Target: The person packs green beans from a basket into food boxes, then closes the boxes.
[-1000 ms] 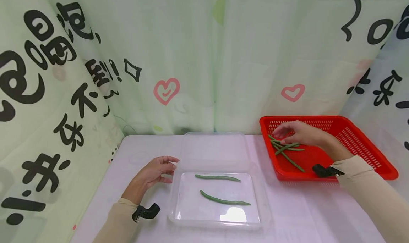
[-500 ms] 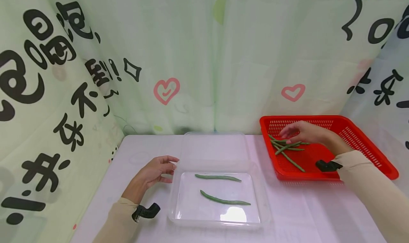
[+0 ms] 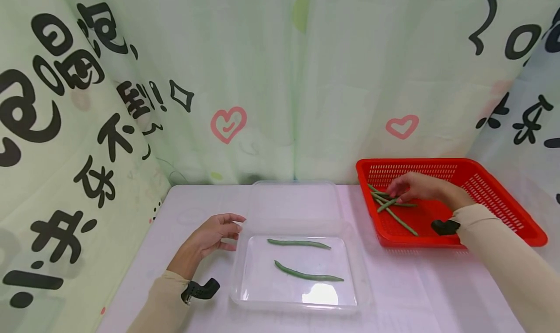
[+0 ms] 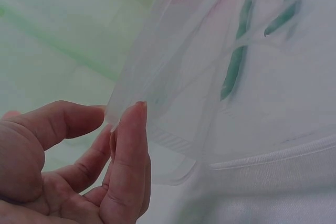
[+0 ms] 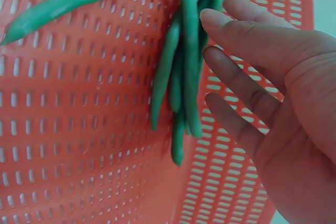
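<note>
My left hand [image 3: 214, 236] is at the upper left corner of a clear plastic container [image 3: 236, 284]. In the left wrist view, the thumb and fingers sit on either side of the container's rim [image 4: 118, 108], holding its edge. Two green beans lie apart inside, an upper one [image 3: 299, 243] and a lower one [image 3: 308, 276]. Over to the right, my right hand [image 3: 420, 187] reaches down into a red plastic basket [image 3: 520, 226]. Its fingers are extended, with thumb and fingertips right at a small pile of green beans [image 5: 189, 56].
The container's clear lid [image 3: 295, 201] lies folded back behind it. A white cloth covers the table [image 3: 183, 211], which meets a printed curtain [image 3: 271, 80] at the back and left. The basket's raised perforated walls surround the right hand.
The right hand shifts slightly right, then lowers onto the green beans in the basket, its fingers drawing closer to them. The left hand and the container stay still.
</note>
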### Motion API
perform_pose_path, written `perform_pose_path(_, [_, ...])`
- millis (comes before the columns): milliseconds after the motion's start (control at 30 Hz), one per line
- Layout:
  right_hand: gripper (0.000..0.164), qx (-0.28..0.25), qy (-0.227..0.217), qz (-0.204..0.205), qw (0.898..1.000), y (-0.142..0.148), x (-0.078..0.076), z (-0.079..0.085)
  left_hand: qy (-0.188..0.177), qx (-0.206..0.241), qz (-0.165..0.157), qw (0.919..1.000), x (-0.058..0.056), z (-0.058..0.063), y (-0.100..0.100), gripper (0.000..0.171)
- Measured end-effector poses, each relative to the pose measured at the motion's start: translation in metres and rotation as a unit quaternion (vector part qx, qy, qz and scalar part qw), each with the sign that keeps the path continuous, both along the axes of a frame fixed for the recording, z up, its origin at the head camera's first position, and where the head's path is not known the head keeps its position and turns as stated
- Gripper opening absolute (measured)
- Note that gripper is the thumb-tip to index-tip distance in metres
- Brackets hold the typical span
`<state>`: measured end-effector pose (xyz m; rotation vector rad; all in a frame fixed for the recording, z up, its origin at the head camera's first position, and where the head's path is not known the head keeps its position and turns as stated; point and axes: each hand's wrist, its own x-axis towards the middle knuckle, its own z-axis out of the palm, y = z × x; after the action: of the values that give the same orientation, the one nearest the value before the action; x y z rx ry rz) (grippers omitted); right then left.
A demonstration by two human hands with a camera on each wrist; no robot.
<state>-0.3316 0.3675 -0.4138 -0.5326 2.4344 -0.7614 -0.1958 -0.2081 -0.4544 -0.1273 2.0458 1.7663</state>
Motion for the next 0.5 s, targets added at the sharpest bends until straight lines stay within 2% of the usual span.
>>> perform_pose_path(233, [0.031,0.024,0.017,0.018,0.999,0.001,-0.005,-0.007,-0.004,-0.001,0.003,1.0,0.0,0.001,0.0,0.04])
perform_pose_path(500, [0.026,0.031,0.015,0.0,0.999,0.008,-0.008,-0.014,-0.002,0.001,-0.001,1.0,0.0,0.001,0.0,0.041])
